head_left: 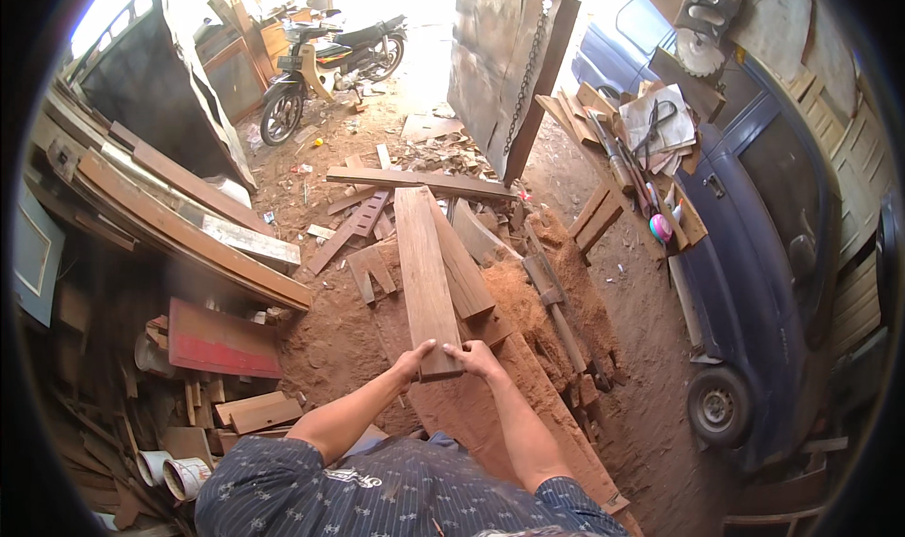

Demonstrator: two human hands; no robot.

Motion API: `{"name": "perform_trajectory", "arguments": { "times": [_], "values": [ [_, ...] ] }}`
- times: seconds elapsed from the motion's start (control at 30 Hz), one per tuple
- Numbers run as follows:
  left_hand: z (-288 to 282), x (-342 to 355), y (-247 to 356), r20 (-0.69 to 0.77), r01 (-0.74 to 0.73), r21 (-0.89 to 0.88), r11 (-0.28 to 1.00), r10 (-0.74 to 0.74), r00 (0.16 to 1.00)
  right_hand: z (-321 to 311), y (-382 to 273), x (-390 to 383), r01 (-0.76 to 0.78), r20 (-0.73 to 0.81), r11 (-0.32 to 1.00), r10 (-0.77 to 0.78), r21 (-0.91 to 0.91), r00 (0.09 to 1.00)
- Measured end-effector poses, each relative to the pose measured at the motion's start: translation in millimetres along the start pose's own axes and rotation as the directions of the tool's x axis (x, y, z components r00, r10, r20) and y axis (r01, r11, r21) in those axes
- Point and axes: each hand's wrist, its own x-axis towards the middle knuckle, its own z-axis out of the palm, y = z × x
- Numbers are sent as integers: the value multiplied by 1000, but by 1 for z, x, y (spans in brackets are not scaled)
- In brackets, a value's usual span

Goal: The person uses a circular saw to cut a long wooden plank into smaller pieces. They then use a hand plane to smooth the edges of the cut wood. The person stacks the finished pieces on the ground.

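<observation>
A long flat wooden board [421, 264] points away from me, its near end between my two hands. My left hand [414, 360] grips the near left corner, thumb on the top face. On the near right edge, my right hand [476, 359] is closed the same way; the fingers under the board are hidden. Beneath and to the right lies a second wooden board [459, 273], partly covered by the first. Both are above a long wooden bench plank [542, 424] dusted with sawdust.
Sawdust [509, 297] is heaped right of the boards beside a wooden-handled tool [556, 325]. Offcuts [363, 221] lie ahead. Long planks [189, 221] are stacked at left. A cluttered shelf [650, 174] and a blue car [754, 254] stand at right, a motorcycle [320, 61] at far left.
</observation>
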Motion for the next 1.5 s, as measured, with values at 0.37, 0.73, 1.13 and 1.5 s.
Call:
{"name": "perform_trajectory", "arguments": {
  "times": [0.37, 0.73, 1.13, 1.5],
  "values": [
    [-25, -100, 3, 122, -1, -5, 1000, 2, 993, 69, -21, -16, -84, 209, 383, -298, 920, 931],
    [-70, -121, -16, 352, 111, -373, 921, 30, 935, 82, -84, -44, 222, -189, 953, -184, 206, 965],
    [-76, -73, -57, 463, 267, -565, 780, 32, 886, 79, -110, -45, 168, 55, 986, -168, 12, 984],
    [-72, -102, -18, 382, 119, -743, 658, 271, 884, 119, -97, -44, 244, 42, 852, -296, 463, 954]
  ]
}}
